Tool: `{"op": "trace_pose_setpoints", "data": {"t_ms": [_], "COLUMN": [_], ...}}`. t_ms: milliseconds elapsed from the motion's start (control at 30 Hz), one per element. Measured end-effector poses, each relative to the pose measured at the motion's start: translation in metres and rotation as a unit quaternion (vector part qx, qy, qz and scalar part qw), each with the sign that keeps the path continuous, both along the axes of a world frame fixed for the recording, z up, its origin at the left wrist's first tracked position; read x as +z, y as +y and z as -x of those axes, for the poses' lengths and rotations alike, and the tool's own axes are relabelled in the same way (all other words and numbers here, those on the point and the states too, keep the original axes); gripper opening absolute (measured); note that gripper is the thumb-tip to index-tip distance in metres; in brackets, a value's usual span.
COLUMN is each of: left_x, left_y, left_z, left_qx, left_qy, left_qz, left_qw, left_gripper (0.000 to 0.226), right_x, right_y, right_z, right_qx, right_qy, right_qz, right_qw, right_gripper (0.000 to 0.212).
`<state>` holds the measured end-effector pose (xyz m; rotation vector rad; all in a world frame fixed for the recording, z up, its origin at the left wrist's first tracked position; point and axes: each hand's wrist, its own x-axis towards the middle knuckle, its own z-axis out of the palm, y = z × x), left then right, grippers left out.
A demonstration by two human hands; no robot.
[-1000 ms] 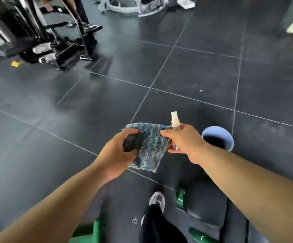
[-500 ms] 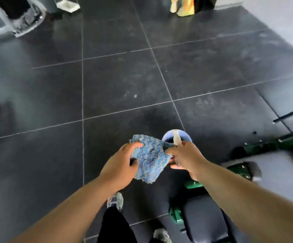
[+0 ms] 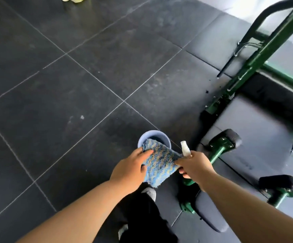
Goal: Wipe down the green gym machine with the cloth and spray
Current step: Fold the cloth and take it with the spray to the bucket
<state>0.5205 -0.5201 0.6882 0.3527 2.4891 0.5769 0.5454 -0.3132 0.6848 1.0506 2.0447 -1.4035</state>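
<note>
- The dark grey tiled floor (image 3: pixel 58 95), crossed by thin pale joints, fills the left side of the view.
- The left hand (image 3: pixel 129 170) grips the left edge of the cloth, thumb laid on top and fingers curled underneath.
- A pale blue round plastic bucket (image 3: pixel 142 137) stands on the floor just beyond the hands; the cloth's far corner overlaps its rim in the view, and contact cannot be told.
- The blue and tan fuzzy cloth (image 3: pixel 160 163) is stretched in the air between the two hands, its lower corner hanging free.
- Below it are a grey shoe (image 3: pixel 150 192) and a black trouser leg (image 3: pixel 142 216).
- A small spray bottle (image 3: pixel 184 148) with a white nozzle stands upright out of the right fist.
- The right hand (image 3: pixel 195 166) is curled round the spray bottle, and its thumb and forefinger pinch the cloth's right edge.
- The green metal-framed gym machine (image 3: pixel 257 57) stands on the right, with grey padded cushions (image 3: pixel 247 130) and black rollers. The cloth is near the machine but apart from it.
</note>
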Motion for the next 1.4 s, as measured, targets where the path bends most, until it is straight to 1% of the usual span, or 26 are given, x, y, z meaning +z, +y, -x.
{"op": "trace_pose_setpoints", "data": {"t_ms": [167,300,534,634,701,801,901,967,1034,1067,1168,1201,1268,1301,1334,1401], "left_x": [-0.033,-0.057,-0.086,-0.105,-0.126,-0.161,-0.181,-0.186,-0.187,-0.187,-0.187,-0.186,-0.184,-0.182,-0.179,-0.172], "left_y": [0.025,0.039,0.051,0.055,0.055,0.047,0.034,0.025,0.02,0.018,0.013,0.014,0.017,0.02,0.025,0.036], "left_z": [0.057,0.097,0.147,0.168,0.182,0.198,0.207,0.206,0.201,0.201,0.193,0.191,0.184,0.177,0.168,0.146], "left_qx": [-0.047,-0.075,-0.164,-0.188,-0.224,-0.283,-0.312,-0.322,-0.341,-0.359,-0.338,-0.34,-0.31,-0.289,-0.276,-0.3], "left_qy": [-0.011,-0.046,-0.055,-0.07,-0.096,-0.134,-0.149,-0.146,-0.136,-0.133,-0.141,-0.136,-0.147,-0.177,-0.217,-0.282], "left_qz": [0.044,0.067,0.074,0.084,0.112,0.204,0.249,0.235,0.204,0.194,0.168,0.158,0.118,0.088,0.058,0.018], "left_qw": [0.998,0.994,0.982,0.976,0.963,0.928,0.905,0.906,0.908,0.903,0.915,0.917,0.932,0.937,0.935,0.911], "left_gripper": [0.057,0.058,0.058,0.057,0.061,0.07,0.072,0.067,0.056,0.048,0.025,0.021,0.014,0.01,0.01,0.033], "right_x": [-0.043,-0.073,-0.101,-0.116,-0.127,-0.145,-0.152,-0.151,-0.15,-0.15,-0.155,-0.156,-0.153,-0.153,-0.154,-0.159], "right_y": [0.009,0.012,0.015,0.012,0.009,0.005,0.005,0.003,0.001,-0.005,-0.016,-0.024,-0.038,-0.046,-0.052,-0.065], "right_z": [0.039,0.06,0.088,0.101,0.105,0.099,0.083,0.068,0.051,0.043,0.028,0.023,0.018,0.013,0.007,-0.005], "right_qx": [-0.047,-0.08,-0.123,-0.153,-0.17,-0.18,-0.19,-0.2,-0.224,-0.255,-0.302,-0.325,-0.329,-0.322,-0.315,-0.312], "right_qy": [-0.01,-0.028,-0.051,-0.066,-0.085,-0.109,-0.121,-0.135,-0.146,-0.148,-0.135,-0.13,-0.119,-0.117,-0.113,-0.099], "right_qz": [-0.001,0.004,0.012,0.02,0.018,-0.005,-0.02,-0.019,-0.009,-0.006,-0.016,-0.019,-0.017,-0.009,-0.001,0.022], "right_qw": [0.999,0.996,0.991,0.986,0.982,0.978,0.974,0.97,0.963,0.955,0.943,0.937,0.937,0.94,0.942,0.945], "right_gripper": [0.003,0.006,0.008,0.006,0.008,0.014,0.014,0.017,0.018,0.02,0.035,0.036,0.031,0.028,0.025,0.02]}}
